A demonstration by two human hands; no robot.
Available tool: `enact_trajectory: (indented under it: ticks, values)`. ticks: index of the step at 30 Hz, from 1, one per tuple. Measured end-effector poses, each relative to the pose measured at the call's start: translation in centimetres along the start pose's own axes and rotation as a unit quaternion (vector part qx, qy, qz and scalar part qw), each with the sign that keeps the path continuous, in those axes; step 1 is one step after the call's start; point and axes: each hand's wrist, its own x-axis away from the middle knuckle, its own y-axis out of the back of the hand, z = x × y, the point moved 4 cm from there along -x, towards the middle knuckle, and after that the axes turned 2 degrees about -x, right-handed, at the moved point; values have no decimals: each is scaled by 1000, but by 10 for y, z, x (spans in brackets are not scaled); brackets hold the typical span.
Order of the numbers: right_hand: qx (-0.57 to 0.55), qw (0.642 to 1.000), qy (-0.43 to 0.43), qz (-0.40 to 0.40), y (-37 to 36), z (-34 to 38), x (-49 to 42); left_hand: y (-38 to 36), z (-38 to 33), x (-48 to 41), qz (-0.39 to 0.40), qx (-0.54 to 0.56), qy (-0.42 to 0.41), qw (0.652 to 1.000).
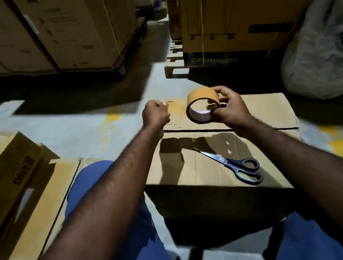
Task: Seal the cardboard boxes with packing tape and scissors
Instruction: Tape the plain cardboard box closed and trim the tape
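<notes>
Seated view over a box (194, 171) that stands on a grey concrete floor (71, 122) marked with yellow paint. The box's top flaps are folded shut, with a dark seam open between them. The scissors (224, 159) lie closed on the near flap, handles to the right, touched by neither grip. The right grip (228, 108) grasps the tape roll (202, 99) above the far flap, fingers curled round its rim. The left grip (156, 114), clenched, pinches the tape's free end; a short strip (174, 107) spans from it to the roll. Blue trousers (110, 205) frame the box. Flat cartons (6, 176) lie at the left. Behind, in dim light, stacked cartons (61, 23) stand at the left, a large yellow carton (226, 10) sits on a wooden pallet (175, 62), and a pale sack (321, 51) slumps at the right.
</notes>
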Motion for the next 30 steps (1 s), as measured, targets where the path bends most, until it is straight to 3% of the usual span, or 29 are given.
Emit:
enact_trajectory:
  ticks: [3, 6, 9, 12, 18, 30]
  values:
    - [142, 987, 80, 1, -7, 2, -10, -6, 7, -11, 0, -67, -11, 998]
    - [267, 954, 134, 33, -15, -14, -17, 8, 20, -29, -51, -118, 14, 992]
    - [368, 919, 124, 65, -15, -37, -20, 21, 40, -46, -55, -124, 51, 990]
    - [396, 910, 109, 50, -16, -48, -21, 26, 48, -47, -71, -153, 34, 985]
    - [326, 945, 11, 36, -16, -69, -19, 41, 76, -55, -85, -160, 42, 983]
    - [447, 894, 16, 29, -45, -55, -7, 51, 96, -47, -102, -202, 12, 974]
